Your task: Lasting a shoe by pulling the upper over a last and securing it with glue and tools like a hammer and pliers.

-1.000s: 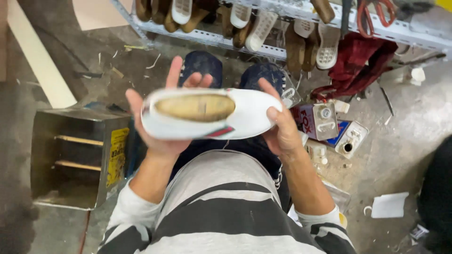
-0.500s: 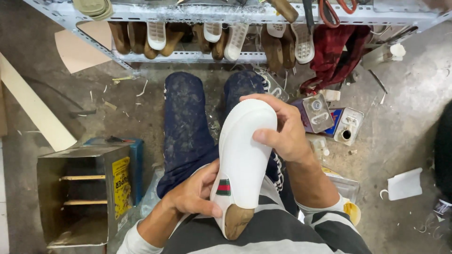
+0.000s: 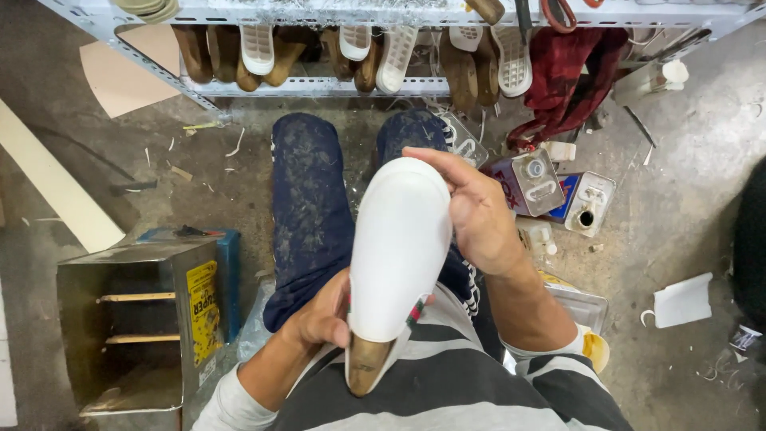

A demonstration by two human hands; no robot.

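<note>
A white shoe upper (image 3: pixel 396 247) on a tan wooden last stands lengthwise over my lap, toe pointing away, heel against my striped shirt. My right hand (image 3: pixel 471 211) wraps the toe end from the right, fingers curled over its tip. My left hand (image 3: pixel 323 315) grips the heel end from the left, beside a small green-and-red tab. The last's brown heel (image 3: pixel 369 363) shows below the white material. My dark stained trousers (image 3: pixel 307 207) lie under the shoe.
An open metal tin (image 3: pixel 132 319) sits on the floor at my left, a blue box behind it. Several metal cans (image 3: pixel 550 191) stand at my right. A metal rack (image 3: pixel 319 84) with shoe soles and lasts runs across the far side. A red cloth (image 3: pixel 566 84) hangs there.
The shoe was held sideways, sole opening up, a second ago. It has been turned end-on with its white top up. My right hand slid to the toe and my left to the heel.
</note>
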